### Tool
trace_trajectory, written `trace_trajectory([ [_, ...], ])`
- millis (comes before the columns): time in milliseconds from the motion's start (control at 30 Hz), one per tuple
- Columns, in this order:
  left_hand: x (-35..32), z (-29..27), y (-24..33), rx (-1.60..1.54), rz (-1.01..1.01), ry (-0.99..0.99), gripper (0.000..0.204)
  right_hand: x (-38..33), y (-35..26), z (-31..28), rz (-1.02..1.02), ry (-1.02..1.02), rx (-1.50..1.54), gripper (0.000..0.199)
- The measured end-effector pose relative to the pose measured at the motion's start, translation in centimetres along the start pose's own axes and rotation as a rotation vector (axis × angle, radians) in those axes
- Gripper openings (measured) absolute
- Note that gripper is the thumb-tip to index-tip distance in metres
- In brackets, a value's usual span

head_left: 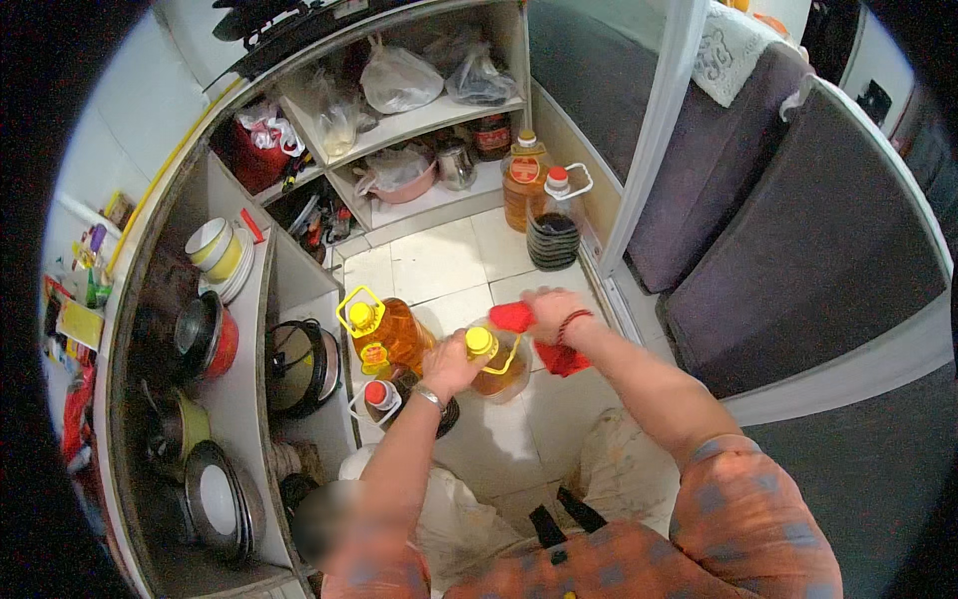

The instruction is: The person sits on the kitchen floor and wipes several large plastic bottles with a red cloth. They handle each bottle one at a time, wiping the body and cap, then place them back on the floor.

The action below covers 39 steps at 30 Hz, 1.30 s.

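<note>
My left hand is closed at the neck of a clear plastic oil bottle with a yellow cap and yellow handle. This bottle stands on the tiled floor in front of me. A red cloth is bunched in my right hand, just right of the bottle's top; part of it hangs below the hand. Left of my left hand stands a large bottle of amber oil with a yellow cap. Nearer to me, a dark bottle with a red cap is partly hidden by my left wrist.
By the far wall stand another amber oil bottle and a dark-filled bottle with a white handle. Open shelves with bowls, pots and pans run along my left. A low cabinet with bags and a pink basin is ahead. A sliding-door frame borders the right.
</note>
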<state>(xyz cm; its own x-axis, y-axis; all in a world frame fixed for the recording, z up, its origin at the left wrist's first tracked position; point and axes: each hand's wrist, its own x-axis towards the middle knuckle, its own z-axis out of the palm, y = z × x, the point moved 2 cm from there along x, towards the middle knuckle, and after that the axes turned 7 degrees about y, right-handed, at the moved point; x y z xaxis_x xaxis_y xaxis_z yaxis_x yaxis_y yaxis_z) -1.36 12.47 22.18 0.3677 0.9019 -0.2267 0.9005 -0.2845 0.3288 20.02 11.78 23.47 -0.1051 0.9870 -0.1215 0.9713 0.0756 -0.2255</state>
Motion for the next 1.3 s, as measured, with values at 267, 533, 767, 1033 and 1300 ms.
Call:
trace_trajectory([
  [267, -0.7, -0.5, 3.5, -0.149, 0.285, 0.232, 0.089, -1.6, 2.2, 3.3, 0.187, 0.101, 0.896, 0.049],
  [533, -1.0, 1.7, 2.8, 0.088, 0.363, 0.251, 0.070, -3.2, -2.7, 10.6, 0.561, 0.249, 1.523, 0.048],
  [767, -0.2, 1.1, 2.6, -0.093, 0.279, 0.311, 0.049, -2.9, 2.9, 12.5, 0.844, 0.418, 1.390, 0.047],
  [1033, -1.0, 1.7, -0.8, -0.118, 0.119, 0.449, 0.046, -3.2, -8.0, 9.4, 0.123, 0.576, 0.813, 0.054],
  [1300, -3.5, 1.5, -1.1, -0.170, 0.303, 0.499, 0.046, -3.0, -4.6, 16.2, 0.539, 0.426, 1.212, 0.045],
])
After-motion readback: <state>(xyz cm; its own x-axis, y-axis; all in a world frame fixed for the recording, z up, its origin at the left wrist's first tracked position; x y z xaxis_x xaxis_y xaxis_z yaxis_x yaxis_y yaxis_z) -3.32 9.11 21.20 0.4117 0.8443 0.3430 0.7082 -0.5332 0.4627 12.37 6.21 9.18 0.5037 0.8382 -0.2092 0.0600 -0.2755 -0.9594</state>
